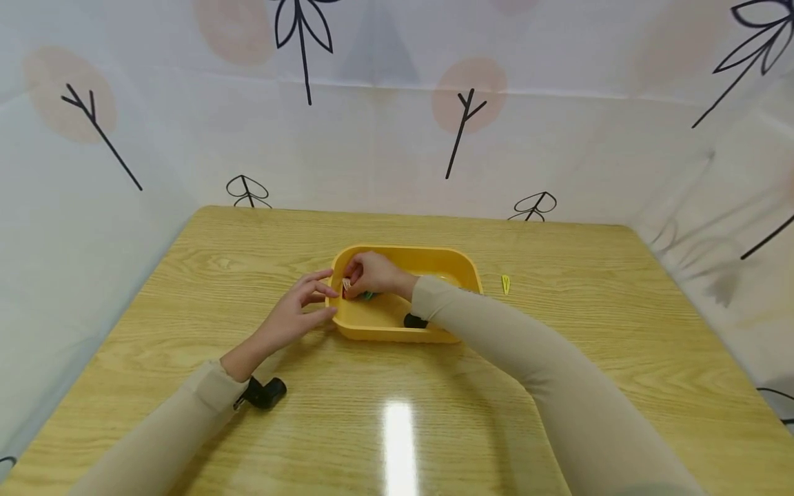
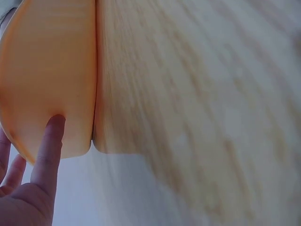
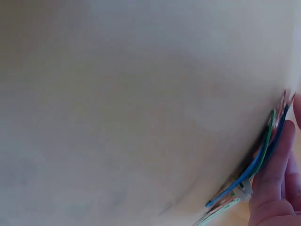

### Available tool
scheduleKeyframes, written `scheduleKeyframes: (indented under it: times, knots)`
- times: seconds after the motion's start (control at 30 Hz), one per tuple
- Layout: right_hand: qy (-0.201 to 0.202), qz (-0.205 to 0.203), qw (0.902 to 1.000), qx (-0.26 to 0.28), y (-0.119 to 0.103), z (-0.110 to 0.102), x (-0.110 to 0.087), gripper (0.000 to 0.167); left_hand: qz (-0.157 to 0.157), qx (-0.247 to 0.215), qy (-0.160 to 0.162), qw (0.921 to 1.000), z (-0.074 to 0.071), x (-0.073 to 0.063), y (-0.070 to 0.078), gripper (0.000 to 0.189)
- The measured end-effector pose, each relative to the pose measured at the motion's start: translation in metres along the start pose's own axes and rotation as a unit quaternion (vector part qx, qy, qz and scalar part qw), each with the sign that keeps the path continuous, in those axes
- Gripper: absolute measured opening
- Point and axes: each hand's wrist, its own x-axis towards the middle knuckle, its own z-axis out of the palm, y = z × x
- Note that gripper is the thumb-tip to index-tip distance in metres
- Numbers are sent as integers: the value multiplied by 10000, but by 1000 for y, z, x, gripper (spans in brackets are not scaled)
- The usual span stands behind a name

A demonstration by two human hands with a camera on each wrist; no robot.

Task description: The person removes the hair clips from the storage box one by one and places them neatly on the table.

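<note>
A yellow plastic tray (image 1: 397, 335) sits on the wooden table. My left hand (image 1: 296, 311) is at its left end, fingers extended, with a fingertip against the outer wall (image 2: 47, 61) in the left wrist view. Inside the tray, my right hand (image 1: 375, 272) reaches to the left end and pinches slim hair clips there. A red and white clip (image 1: 345, 285) shows by its fingertips, and a green one (image 1: 369, 295) lies just under the hand. Up close in the right wrist view, blue clips (image 3: 235, 187) and a green clip (image 3: 265, 141) lean together beside the fingers.
A small yellow hair clip (image 1: 505, 284) lies on the table (image 1: 577, 275) to the right of the tray. Under the left cuff hangs a black wrist-worn device (image 1: 265, 393). Another black piece (image 1: 414, 321) shows beneath the right forearm. Patterned cloth (image 1: 384, 151) rises behind the table.
</note>
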Motion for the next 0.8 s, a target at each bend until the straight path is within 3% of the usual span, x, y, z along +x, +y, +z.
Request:
scheduleKeyframes:
  times: [0.2, 0.8]
  knots:
    - [37, -103, 9995, -303, 0, 1, 1, 32, -49, -13, -29, 10000, 0, 0, 1, 21]
    - [-124, -362, 9982, -468, -3, -4, -1, 24, -115, -23, -54, 9999, -1, -1, 4, 20]
